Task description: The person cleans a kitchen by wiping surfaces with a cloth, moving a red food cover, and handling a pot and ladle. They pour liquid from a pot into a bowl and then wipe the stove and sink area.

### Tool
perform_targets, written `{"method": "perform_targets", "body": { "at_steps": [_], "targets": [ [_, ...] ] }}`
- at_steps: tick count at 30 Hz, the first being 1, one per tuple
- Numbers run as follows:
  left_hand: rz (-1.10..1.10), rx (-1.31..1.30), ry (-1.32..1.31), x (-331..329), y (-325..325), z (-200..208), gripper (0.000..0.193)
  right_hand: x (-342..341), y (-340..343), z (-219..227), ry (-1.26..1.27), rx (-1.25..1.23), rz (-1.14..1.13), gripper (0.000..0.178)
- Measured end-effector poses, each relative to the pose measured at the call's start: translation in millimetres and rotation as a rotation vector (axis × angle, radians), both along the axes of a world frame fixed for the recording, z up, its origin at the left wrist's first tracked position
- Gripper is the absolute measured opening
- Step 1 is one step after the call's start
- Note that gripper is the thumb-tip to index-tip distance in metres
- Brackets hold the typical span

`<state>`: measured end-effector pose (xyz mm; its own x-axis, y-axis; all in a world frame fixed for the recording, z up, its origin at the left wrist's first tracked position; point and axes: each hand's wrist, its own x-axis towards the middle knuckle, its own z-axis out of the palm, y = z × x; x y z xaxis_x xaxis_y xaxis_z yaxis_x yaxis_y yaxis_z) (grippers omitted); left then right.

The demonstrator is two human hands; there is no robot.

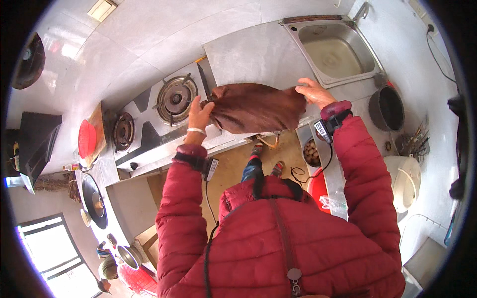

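While the left hand grips the left end of the brown cloth between thumb and fingers, the right hand pinches its right end. Both grips are closed on fabric. The cloth is spread between the hands, ahead of the torso, at the front edge of the grey countertop; whether its underside touches the countertop cannot be determined. A white bracelet encircles the left wrist.

Immediately left of the cloth, the gas stove carries a large burner and, farther left, a smaller burner. Beyond the right hand, the metal sink is set into the countertop at the corner, below the faucet. A dark pot stands to the right of the right hand. On the far left, a red bowl rests against a wooden board; a wide pan sits nearer the person.
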<state>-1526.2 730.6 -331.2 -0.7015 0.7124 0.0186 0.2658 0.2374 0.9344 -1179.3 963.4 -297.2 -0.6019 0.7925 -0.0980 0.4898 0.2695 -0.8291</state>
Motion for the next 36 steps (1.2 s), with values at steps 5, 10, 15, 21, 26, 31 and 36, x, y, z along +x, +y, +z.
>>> {"method": "perform_targets", "body": {
  "at_steps": [5,10,15,21,26,31,36],
  "targets": [
    [-0.12,-0.28,0.692,74.5,27.9,-40.1,0.071,-19.3,-9.9,-17.8,-0.141,0.312,0.009,0.028],
    [-0.381,-0.526,0.795,133.5,35.0,-56.8,0.074,-52.5,-64.1,-45.0,-0.04,0.651,0.368,0.042],
    [-0.516,-0.49,0.747,102.5,50.7,-60.7,0.071,-90.1,-68.3,-75.2,-0.332,0.557,0.344,0.049],
    [-0.514,-0.499,0.758,40.8,107.1,-67.8,0.072,-157.5,0.9,-78.6,-0.359,0.654,0.446,0.04],
    [-0.392,-0.494,0.726,-19.9,176.0,-71.0,0.069,-243.8,74.4,-91.0,-0.359,0.597,0.351,0.035],
    [-0.278,-0.276,0.607,-28.2,168.8,-56.8,0.067,-323.2,139.4,-99.3,-0.356,0.625,0.268,0.03],
    [-0.472,-0.381,0.511,23.3,103.1,-34.7,0.061,-384.7,182.1,-112.8,-0.276,0.632,0.266,0.031]
  ]
}}
